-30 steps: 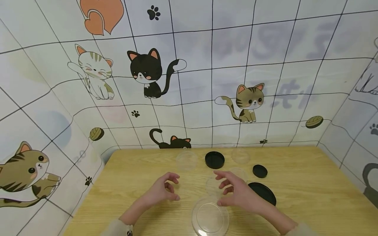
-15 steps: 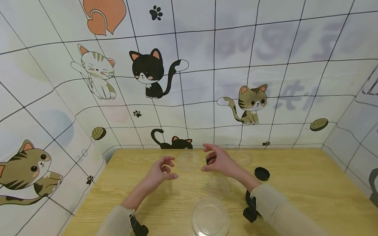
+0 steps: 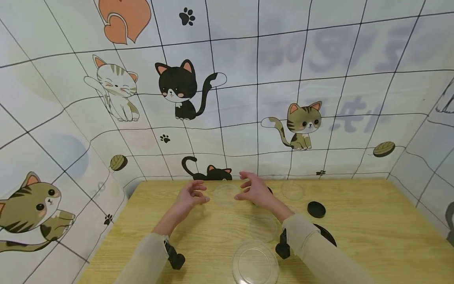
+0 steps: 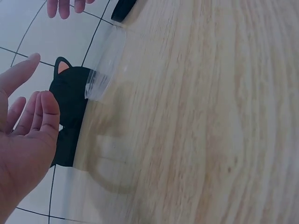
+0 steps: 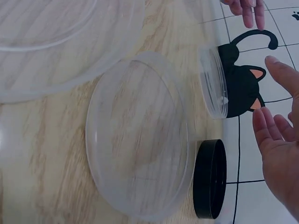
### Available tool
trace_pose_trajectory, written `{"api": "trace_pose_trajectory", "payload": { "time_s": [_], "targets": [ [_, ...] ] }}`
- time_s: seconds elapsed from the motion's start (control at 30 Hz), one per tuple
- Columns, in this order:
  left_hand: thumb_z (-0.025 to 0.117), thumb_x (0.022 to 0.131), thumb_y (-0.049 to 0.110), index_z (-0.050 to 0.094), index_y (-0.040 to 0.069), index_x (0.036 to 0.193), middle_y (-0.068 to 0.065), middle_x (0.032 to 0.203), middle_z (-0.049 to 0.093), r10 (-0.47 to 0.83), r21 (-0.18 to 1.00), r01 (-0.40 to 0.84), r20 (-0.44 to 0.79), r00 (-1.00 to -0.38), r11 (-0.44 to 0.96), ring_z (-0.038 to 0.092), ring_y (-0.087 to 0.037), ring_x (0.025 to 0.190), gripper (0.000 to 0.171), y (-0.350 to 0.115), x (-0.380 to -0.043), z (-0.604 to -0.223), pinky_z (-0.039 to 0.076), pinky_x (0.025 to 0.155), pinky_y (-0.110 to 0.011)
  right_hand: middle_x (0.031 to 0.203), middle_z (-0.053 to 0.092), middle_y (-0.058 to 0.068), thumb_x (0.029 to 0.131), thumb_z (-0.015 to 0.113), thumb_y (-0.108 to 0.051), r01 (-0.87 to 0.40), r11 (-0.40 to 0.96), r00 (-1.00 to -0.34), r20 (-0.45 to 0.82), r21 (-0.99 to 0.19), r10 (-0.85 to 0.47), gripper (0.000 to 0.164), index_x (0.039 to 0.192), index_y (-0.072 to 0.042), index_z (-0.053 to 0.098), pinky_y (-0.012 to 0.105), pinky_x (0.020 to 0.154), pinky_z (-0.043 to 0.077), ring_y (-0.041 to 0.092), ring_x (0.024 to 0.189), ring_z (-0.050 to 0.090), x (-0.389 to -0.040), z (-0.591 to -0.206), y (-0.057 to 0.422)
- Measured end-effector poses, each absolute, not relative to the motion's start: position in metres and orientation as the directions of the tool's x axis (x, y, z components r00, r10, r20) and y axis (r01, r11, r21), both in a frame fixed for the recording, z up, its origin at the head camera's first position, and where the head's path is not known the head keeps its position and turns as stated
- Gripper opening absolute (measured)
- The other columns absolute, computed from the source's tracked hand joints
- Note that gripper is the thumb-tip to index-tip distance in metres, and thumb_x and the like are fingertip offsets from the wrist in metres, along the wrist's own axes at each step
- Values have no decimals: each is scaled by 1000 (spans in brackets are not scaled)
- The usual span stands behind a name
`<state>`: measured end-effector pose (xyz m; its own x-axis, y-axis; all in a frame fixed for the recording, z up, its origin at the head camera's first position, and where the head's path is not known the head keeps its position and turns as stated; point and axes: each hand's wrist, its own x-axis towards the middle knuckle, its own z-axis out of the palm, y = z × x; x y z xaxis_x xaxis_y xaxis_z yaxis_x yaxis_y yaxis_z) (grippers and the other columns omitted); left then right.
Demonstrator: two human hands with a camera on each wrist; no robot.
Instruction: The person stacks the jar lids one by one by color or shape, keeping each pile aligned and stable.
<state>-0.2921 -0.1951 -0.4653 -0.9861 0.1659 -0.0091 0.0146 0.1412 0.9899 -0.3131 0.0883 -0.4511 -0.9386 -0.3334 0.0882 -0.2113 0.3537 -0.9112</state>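
In the head view, a clear round plastic lid (image 3: 226,196) lies near the table's back edge, between my two hands. My left hand (image 3: 188,200) hovers just left of it, fingers loosely bent, holding nothing. To its right, my right hand (image 3: 257,192) hovers with fingers apart, also holding nothing. It partly hides a black round lid (image 3: 270,190). The left wrist view shows my left hand (image 4: 28,140) apart from the clear lid (image 4: 105,65). From the right wrist, the clear lid (image 5: 213,83) stands beyond the black lid (image 5: 210,179), with my right hand (image 5: 282,140) above the table.
Closer to me lie a large clear lid (image 3: 255,263) and a smaller clear lid (image 3: 263,228). To the right are a small black lid (image 3: 316,209), a clear lid (image 3: 292,191) and a large black lid (image 3: 326,235), partly behind the right sleeve. A cat-patterned sheet (image 3: 234,106) rises behind the table.
My right hand has moved away from me, then left, past the black lid to beside the back clear lid. My left hand has moved forward and slightly left. The lids have not moved.
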Motion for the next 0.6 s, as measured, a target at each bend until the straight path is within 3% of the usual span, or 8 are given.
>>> {"api": "trace_pose_trajectory", "payload": {
  "time_s": [0.13,0.33,0.6],
  "targets": [
    [80,87,2,45,5,148,-26,143,48,171,987,1,-26,-985,158,57,-24,106,70,-193,-298,-470,53,85,-34,149,46,20,81,88,-6,-191,388,-943,58,-902,-328,89,155,0,39,42,85,57,38,115,62,-316,-454,79],
    [80,86,0,44,0,149,-25,142,47,175,981,4,-31,-984,196,54,-27,104,72,-186,-299,-475,52,81,-34,150,44,23,81,89,-10,-196,437,-949,58,-878,-309,90,153,4,38,46,91,55,40,122,58,-317,-463,70],
    [81,84,-2,47,-3,143,-24,142,48,155,975,-2,-38,-987,223,53,-28,105,68,-183,-306,-484,50,77,-32,153,40,26,77,93,-16,-170,538,-964,25,-826,-266,103,155,8,31,50,100,50,40,130,53,-314,-476,57]
  ]
}}
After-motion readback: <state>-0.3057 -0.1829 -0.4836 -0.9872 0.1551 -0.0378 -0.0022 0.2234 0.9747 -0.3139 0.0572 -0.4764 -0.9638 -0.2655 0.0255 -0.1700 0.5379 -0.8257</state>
